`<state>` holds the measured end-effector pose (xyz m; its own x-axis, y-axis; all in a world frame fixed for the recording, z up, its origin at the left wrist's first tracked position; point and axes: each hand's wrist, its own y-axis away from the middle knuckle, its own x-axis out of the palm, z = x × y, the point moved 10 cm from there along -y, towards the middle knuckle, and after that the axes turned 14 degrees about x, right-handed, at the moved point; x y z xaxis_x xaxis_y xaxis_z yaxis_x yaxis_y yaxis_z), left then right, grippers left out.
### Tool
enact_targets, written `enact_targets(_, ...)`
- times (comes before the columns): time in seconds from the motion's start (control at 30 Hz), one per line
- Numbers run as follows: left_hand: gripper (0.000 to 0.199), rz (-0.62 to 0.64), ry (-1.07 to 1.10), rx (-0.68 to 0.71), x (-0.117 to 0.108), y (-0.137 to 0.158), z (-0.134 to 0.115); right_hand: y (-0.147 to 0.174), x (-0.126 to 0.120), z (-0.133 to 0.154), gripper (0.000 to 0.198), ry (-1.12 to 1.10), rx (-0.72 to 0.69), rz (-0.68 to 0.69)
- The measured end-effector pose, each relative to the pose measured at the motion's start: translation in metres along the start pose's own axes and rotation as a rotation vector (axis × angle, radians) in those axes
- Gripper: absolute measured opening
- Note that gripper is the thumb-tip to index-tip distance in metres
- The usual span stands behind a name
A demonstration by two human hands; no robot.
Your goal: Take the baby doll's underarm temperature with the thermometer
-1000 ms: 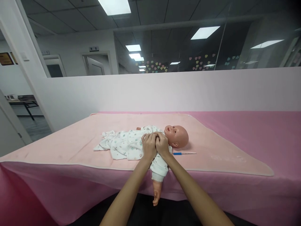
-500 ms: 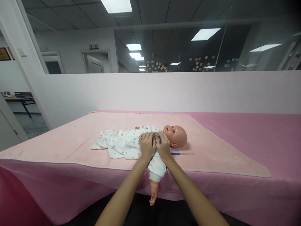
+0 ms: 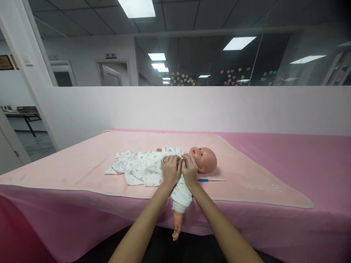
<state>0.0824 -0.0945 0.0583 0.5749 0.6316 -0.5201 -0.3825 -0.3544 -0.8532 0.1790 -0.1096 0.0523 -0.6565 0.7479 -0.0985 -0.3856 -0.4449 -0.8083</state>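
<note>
A baby doll [image 3: 207, 160] in white printed clothes [image 3: 144, 168] lies on its back, head to the right. One of its arms hangs down over the near edge. My left hand [image 3: 171, 170] rests on the doll's chest with curled fingers. Close beside it, my right hand [image 3: 189, 168] is bent in the same way by the doll's chin. Between the fingertips shows a small pale, shiny bit; the fingers hide most of it, so I cannot tell what it is. A thin stick with a blue handle [image 3: 203, 180] lies right of my right hand, below the head.
Under the doll is a peach-coloured mat [image 3: 252, 186] over a pink table cover [image 3: 323, 179]. A white half wall [image 3: 208, 109] with glass above it stands behind. At the left, a side table [image 3: 23, 114] shows through an opening.
Both hands stay at the doll's chest, with only a slight shift of the fingers around the small shiny bit. The whole view has moved a little.
</note>
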Motion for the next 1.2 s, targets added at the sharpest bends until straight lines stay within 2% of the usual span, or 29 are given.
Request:
enact_targets(0.13,0.015,-0.004,-0.003,-0.005,0.0,0.0,0.001,-0.001,-0.001,0.001,0.022,-0.002,-0.011,-0.016)
enact_targets(0.33,0.016,-0.034,0.047,-0.044,-0.001,0.001,0.005,0.0,0.001,-0.008,0.024,-0.005,0.046,-0.026)
enact_targets(0.67,0.014,-0.109,0.166,-0.094,-0.006,0.004,0.011,0.001,0.008,-0.013,0.029,0.003,0.051,0.03)
enact_targets(0.87,0.012,-0.118,0.18,-0.091,-0.007,0.004,0.01,0.001,0.007,-0.013,0.026,-0.005,0.045,0.016)
enact_targets(1.2,0.017,-0.132,0.219,-0.098,-0.007,0.005,0.011,0.0,0.008,-0.014,0.025,-0.046,0.083,0.074)
